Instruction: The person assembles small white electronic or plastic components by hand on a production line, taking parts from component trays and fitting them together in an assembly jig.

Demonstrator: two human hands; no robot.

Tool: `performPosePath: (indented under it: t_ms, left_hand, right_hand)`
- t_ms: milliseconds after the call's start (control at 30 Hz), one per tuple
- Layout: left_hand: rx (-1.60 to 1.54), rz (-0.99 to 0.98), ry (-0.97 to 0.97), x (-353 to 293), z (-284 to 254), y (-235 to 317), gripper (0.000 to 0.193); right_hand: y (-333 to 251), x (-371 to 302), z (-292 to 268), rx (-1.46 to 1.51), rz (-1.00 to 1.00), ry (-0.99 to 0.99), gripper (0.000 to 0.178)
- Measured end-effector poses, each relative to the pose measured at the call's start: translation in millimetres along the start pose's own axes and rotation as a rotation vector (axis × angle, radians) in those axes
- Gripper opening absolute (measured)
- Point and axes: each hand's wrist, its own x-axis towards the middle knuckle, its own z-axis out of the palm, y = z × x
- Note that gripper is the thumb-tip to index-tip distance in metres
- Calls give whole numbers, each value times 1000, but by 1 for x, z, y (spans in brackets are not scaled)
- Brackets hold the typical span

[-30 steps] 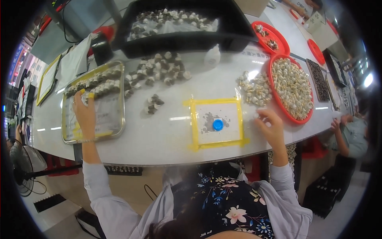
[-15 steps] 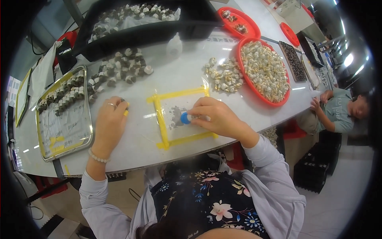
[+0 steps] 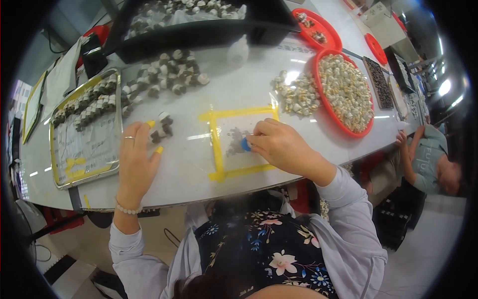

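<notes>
1. By the front edge of the worktop (image 3: 186, 182), my left hand (image 3: 137, 162) has its yellow-tipped thumb and finger spread, holding nothing, just beside the brown-and-white pieces (image 3: 163, 128).
2. My right hand (image 3: 281, 148) bunches its fingers at the blue cap (image 3: 245, 145), inside the yellow tape frame (image 3: 216, 149); whether they grip anything, I cannot tell.
3. Toward the back edge stands the black bin (image 3: 199, 39).
</notes>
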Motion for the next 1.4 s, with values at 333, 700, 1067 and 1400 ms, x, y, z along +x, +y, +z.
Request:
performPosePath:
  t_ms: [333, 700, 1067, 1400]
  left_hand:
    - [-190, -221, -172, -1, 5, -14, 33]
    - [-54, -139, -156, 3, 0, -3, 27]
    - [-305, -273, -221, 3, -8, -9, 32]
    - [-2114, -734, -444, -39, 20, 26, 36]
  right_hand:
    - [-3, 2, -1, -27, 11, -9, 17]
    - [2, -10, 1, 420, 230, 132, 25]
    - [4, -8, 0, 501, 273, 130, 25]
    - [15, -15, 30, 358, 15, 287, 15]
